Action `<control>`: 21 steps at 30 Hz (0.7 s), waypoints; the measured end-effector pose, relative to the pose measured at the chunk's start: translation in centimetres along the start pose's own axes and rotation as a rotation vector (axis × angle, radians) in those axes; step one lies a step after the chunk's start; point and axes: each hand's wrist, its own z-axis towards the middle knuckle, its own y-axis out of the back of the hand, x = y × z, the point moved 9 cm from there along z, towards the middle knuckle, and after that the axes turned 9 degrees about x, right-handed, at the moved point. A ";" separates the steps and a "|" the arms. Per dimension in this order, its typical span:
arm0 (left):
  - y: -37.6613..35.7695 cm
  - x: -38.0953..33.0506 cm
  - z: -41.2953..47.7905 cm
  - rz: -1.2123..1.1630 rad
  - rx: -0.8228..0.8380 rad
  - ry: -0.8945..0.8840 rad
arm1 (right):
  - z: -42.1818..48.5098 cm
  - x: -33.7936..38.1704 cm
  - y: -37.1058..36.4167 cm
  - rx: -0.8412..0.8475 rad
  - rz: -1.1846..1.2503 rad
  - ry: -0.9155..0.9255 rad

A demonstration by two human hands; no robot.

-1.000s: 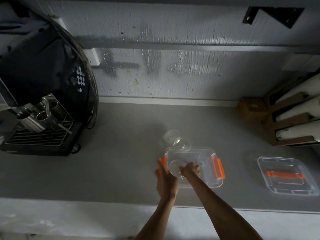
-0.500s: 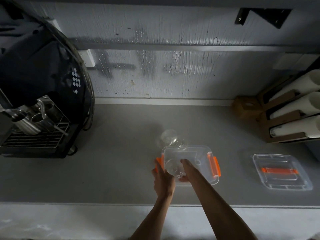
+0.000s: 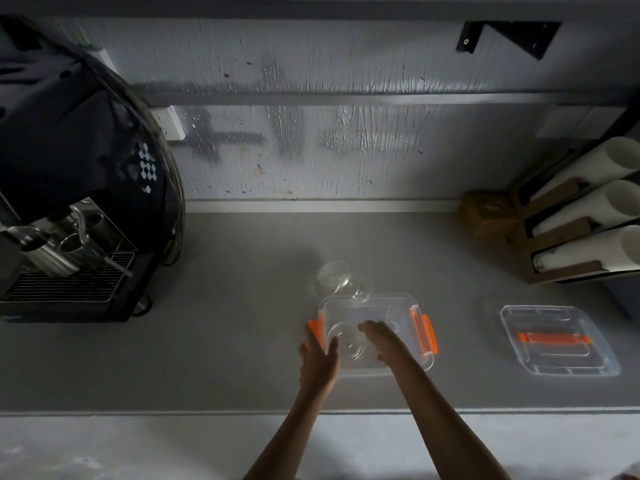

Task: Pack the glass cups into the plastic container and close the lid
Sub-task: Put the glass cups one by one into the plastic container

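Clear plastic: one open container (image 3: 398,308) with two orange latches on the grey counter (image 3: 225,341), one lid (image 3: 558,339) lying well apart to its right; glass cups counted three, one (image 3: 346,342) inside the container's left part and two (image 3: 341,282) touching its far wall. Left hand (image 3: 318,358) curls over the container's near-left corner; right hand (image 3: 375,336) is inside beside the cup, grip on it cannot be told. Versus 0.5 s ago: cup sits lower, fingers looser.
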 end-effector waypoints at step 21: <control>3.7 -3.0 19.4 -0.097 -0.040 0.174 | 16.4 16.9 -0.4 -0.161 -0.860 0.102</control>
